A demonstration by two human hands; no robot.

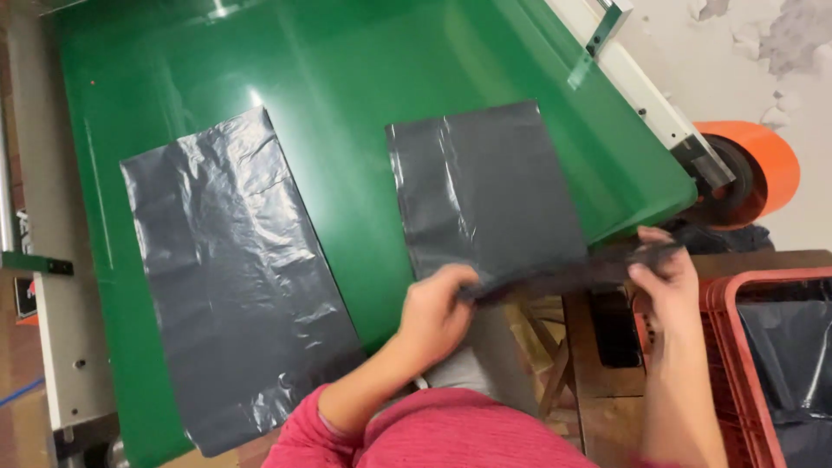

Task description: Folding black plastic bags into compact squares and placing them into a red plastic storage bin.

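Observation:
Two flat dark grey plastic bags lie on a green conveyor surface (347, 113). The right bag (490, 186) has its near edge lifted and bunched. My left hand (436, 314) pinches that edge at its left end. My right hand (663, 282) grips the same edge at its right end, past the corner of the green surface. The edge stretches taut between both hands. The left bag (234, 269) lies wrinkled and untouched, reaching the near edge of the green surface. Pink sleeves cover my arms.
A red plastic crate (737, 347) lined with dark plastic stands at the lower right on a wooden table (607, 390). An orange roller (754, 169) sits at the right end of the machine's white frame (646, 87). A grey metal rail (56, 260) runs along the left.

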